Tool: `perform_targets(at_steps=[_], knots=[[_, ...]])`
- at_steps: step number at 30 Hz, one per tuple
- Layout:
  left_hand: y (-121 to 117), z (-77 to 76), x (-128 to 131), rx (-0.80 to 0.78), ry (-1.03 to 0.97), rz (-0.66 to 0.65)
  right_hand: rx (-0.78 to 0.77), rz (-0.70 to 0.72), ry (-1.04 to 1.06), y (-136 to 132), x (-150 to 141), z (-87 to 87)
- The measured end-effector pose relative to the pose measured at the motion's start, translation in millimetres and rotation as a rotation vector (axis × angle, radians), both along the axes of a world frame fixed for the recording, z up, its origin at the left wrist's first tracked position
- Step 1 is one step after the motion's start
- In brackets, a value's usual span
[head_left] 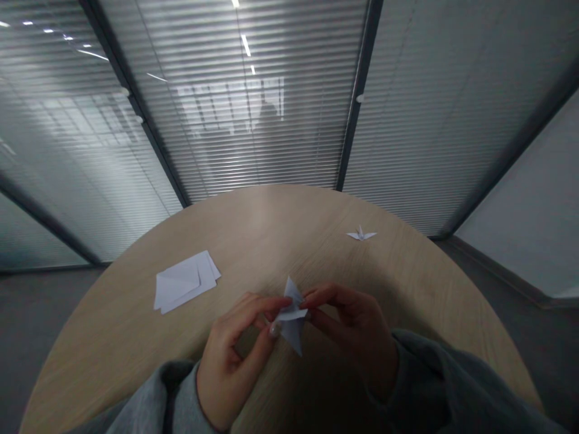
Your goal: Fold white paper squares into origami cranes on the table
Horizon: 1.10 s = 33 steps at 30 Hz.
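A partly folded white paper piece, with pointed tips at top and bottom and a flap across its middle, is held just above the table in front of me. My left hand pinches its left side between thumb and forefinger. On the other side, my right hand grips the paper's right edge with thumb and fingertips. The fingers cover parts of the folds. Farther back to the right sits a small finished paper crane with its wings spread.
Several white paper sheets lie in a loose overlapping stack on the left of the round wooden table. Beyond the table's curved far edge are glass panels with blinds. A white wall stands at the right.
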<state>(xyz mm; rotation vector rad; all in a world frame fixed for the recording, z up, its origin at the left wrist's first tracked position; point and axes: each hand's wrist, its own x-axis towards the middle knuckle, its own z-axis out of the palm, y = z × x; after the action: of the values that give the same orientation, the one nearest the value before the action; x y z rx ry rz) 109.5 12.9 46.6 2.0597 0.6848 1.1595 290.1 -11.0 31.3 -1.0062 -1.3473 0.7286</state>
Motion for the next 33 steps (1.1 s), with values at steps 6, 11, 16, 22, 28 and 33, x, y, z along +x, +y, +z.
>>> perform_targets(at_steps=[6, 11, 16, 22, 28, 33], knots=[[1.5, 1.8, 1.0, -0.003, 0.023, -0.025, -0.074, -0.003, 0.065, 1.8, -0.1, -1.4], [2.1, 2.7, 1.2, 0.018, 0.011, -0.03, -0.108, -0.006, 0.074, 1.7, -0.3, -0.8], [-0.1, -2.3, 0.4, -0.049, -0.014, -0.032, -0.136, 0.005, 0.096, 2.7, -0.2, -2.0], [1.5, -2.7, 1.9, -0.117, 0.002, -0.054, -0.128, 0.033, 0.123, 2.4, -1.7, 0.7], [4.5, -0.5, 3.8, -0.085, -0.015, -0.062, -0.094, 0.084, 0.153, 1.0, -3.4, 3.0], [6.3, -0.5, 3.6, -0.109, -0.002, -0.086, -0.071, 0.111, 0.155, 1.2, -3.1, 2.9]])
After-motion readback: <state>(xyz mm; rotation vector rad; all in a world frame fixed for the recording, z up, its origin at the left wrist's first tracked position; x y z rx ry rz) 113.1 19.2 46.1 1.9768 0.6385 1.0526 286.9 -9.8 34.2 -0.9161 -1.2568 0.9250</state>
